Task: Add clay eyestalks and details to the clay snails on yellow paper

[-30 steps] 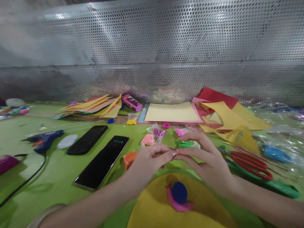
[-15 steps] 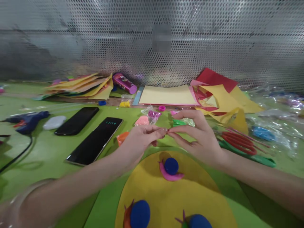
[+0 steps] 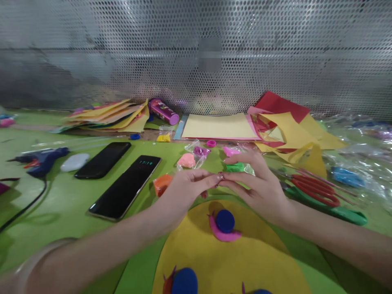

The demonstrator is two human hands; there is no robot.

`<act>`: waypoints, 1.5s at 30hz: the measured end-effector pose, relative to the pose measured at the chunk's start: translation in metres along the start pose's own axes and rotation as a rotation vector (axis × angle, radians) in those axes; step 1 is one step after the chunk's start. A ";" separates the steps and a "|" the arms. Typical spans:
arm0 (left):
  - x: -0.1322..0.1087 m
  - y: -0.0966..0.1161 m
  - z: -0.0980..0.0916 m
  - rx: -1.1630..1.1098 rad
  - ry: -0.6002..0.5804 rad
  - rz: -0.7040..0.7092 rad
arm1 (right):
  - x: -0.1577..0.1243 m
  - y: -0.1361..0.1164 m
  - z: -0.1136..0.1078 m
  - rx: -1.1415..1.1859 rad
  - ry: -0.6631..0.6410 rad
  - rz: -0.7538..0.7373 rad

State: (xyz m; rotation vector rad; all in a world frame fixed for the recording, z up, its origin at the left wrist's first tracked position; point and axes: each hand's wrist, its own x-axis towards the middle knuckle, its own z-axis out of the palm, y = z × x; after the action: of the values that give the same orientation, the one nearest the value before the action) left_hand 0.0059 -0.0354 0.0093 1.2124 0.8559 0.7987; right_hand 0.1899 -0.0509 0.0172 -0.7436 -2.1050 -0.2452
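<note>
- Both hands meet above the far edge of the yellow sheet (image 3: 229,261); left hand (image 3: 186,190) and right hand (image 3: 260,190) are pinched fingertip to fingertip on a tiny bit of something, prob. clay. It is too small to tell colour or shape.
- Done so far, by the look of it: one clay snail (image 3: 224,226) w/ pink body and blue shell sits finished on the yellow sheet, just below the hands.
- Two more blue-shelled figures at the bottom edge, one w/ orange body (image 3: 179,281), the other cut off by the frame (image 3: 257,291).
- Left, as I judge it: the pinched bit isn't on any figure yet. Clay lumps in small bags lie beyond the hands: orange (image 3: 162,183), pink (image 3: 186,160), green (image 3: 235,167).
- Tabletop (image 3: 70,204) is bright green and crowded.
- Left side: two dark phones (image 3: 125,187), (image 3: 102,160), a blue glue gun (image 3: 41,160) w/ black cord.
- Right side: red-handled scissors (image 3: 315,190), a green tool (image 3: 333,208) and clear plastic wrap (image 3: 355,163).
- Back: loose paper in yellow, red and pink (image 3: 288,128), a pale sheet (image 3: 219,125), a purple tube (image 3: 163,111).
- Room: a perforated metal panel (image 3: 122,53) stands right behind the tabletop; nothing else shows.
</note>
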 end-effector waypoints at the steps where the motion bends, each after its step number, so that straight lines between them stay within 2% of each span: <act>1: 0.000 -0.001 0.000 0.011 0.002 0.006 | 0.000 0.000 0.000 0.015 0.001 0.006; 4: 0.000 -0.002 -0.001 -0.002 0.011 0.005 | -0.001 -0.002 0.002 0.063 -0.008 0.056; 11: 0.001 -0.001 -0.001 -0.063 0.023 0.009 | 0.002 -0.008 0.003 0.080 0.004 0.285; 21: 0.000 0.000 0.002 -0.096 0.042 0.004 | 0.003 -0.009 0.003 0.106 -0.006 0.347; 24: 0.001 0.000 0.001 -0.085 0.044 0.010 | 0.002 -0.010 0.004 0.107 -0.002 0.331; 32: 0.002 -0.004 -0.001 -0.093 -0.001 0.018 | -0.004 -0.008 0.007 0.117 0.003 0.177; 45: 0.002 -0.001 0.001 -0.125 0.044 -0.015 | -0.001 -0.006 0.004 0.065 0.021 0.132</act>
State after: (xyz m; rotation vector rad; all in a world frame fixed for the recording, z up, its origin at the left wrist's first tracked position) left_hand 0.0074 -0.0342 0.0078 1.0807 0.8377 0.8567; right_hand 0.1842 -0.0542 0.0148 -0.8335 -2.0249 -0.1122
